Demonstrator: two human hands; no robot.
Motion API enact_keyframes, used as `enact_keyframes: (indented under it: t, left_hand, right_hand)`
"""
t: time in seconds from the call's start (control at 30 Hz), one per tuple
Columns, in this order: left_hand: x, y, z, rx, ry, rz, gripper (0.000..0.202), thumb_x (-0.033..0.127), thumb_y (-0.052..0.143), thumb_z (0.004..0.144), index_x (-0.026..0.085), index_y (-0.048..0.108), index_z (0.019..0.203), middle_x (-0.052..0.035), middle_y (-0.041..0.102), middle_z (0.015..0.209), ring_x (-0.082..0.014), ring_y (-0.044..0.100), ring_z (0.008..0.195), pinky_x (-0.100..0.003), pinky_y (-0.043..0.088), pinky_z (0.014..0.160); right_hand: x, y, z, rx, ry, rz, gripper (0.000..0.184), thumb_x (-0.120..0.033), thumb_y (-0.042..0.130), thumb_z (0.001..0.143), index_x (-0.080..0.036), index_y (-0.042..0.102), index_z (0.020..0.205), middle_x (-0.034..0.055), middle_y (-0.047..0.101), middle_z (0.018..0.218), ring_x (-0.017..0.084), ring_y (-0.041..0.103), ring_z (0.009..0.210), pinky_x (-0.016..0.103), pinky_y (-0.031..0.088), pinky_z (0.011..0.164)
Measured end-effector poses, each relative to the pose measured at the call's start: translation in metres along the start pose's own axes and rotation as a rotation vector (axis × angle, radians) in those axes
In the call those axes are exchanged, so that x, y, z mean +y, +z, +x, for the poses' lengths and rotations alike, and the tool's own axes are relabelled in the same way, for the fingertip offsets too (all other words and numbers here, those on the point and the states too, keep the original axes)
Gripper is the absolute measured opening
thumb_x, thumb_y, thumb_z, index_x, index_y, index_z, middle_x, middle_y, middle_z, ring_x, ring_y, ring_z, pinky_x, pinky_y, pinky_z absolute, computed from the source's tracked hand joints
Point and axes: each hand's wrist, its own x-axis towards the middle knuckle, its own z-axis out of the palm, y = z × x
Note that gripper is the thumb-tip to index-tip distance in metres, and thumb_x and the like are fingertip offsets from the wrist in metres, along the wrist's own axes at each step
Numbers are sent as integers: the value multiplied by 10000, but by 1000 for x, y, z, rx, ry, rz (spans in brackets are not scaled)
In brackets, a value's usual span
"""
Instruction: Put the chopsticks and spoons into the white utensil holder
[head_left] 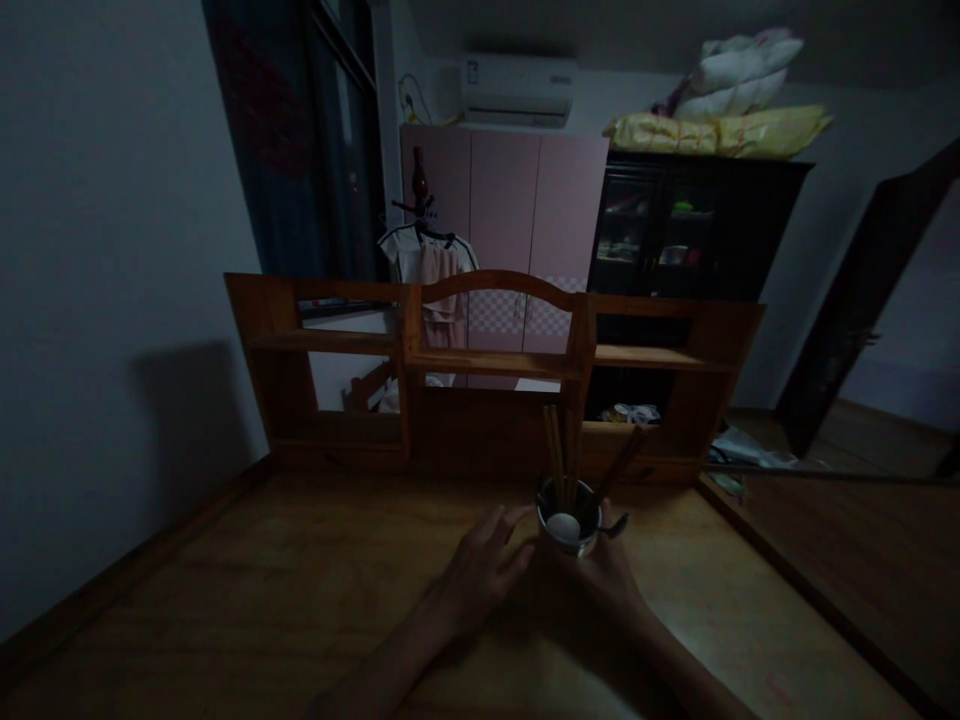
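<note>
A small cup (568, 532) stands on the wooden desk (300, 580), holding several wooden chopsticks (556, 450) and a white spoon. My right hand (600, 575) is wrapped round the near side of the cup. My left hand (480, 570) lies just left of the cup with its fingers stretched out, the fingertips touching or almost touching the cup's side. The room is dim.
A low wooden shelf unit (495, 365) stands along the desk's far edge right behind the cup. A white wall (112, 300) runs along the left. Beyond are a pink wardrobe (525, 220), a dark cabinet (690, 230) and an open door (862, 320).
</note>
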Motion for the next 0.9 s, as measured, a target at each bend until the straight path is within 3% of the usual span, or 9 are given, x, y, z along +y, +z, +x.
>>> enact_keyframes:
  t: [0.2, 0.33, 0.47, 0.6, 0.9]
  left_hand:
    - [7, -4, 1, 24, 19, -17, 459, 345, 483, 946, 319, 373, 1391, -47, 541, 1155, -197, 519, 1063, -374, 414, 982]
    - [7, -5, 2, 1, -2, -18, 468, 357, 467, 950, 324, 354, 1404, -57, 530, 1169, -214, 514, 1060, -416, 435, 956]
    - [7, -6, 2, -22, -5, -39, 475, 364, 460, 954, 335, 335, 1411, -57, 531, 1168, -206, 525, 1019, -393, 458, 915]
    - [5, -5, 3, -48, 37, -9, 469, 348, 441, 963, 339, 336, 1419, -67, 514, 1221, -210, 518, 1054, -391, 447, 937]
    - [4, -5, 4, -80, 81, -6, 466, 360, 401, 978, 371, 320, 1436, -52, 524, 1123, -196, 538, 1004, -358, 455, 900]
  right_hand:
    - [4, -2, -2, -60, -50, 26, 651, -319, 702, 736, -211, 379, 1291, 96, 649, 1094, 287, 638, 947, 384, 530, 794]
    - [7, -2, -2, -49, -83, 14, 608, -293, 719, 717, -206, 425, 1243, 92, 664, 1033, 302, 643, 933, 393, 536, 775]
    - [8, -2, -1, -67, -98, 1, 532, -261, 715, 716, -222, 474, 1188, 87, 674, 996, 318, 637, 954, 401, 536, 775]
    - [4, -1, -1, -75, -129, 31, 528, -240, 715, 712, -229, 474, 1181, 77, 657, 1036, 312, 629, 968, 410, 528, 808]
    - [2, 2, -3, -74, -149, -15, 535, -238, 704, 727, -214, 464, 1205, 84, 629, 1078, 280, 632, 920, 378, 530, 768]
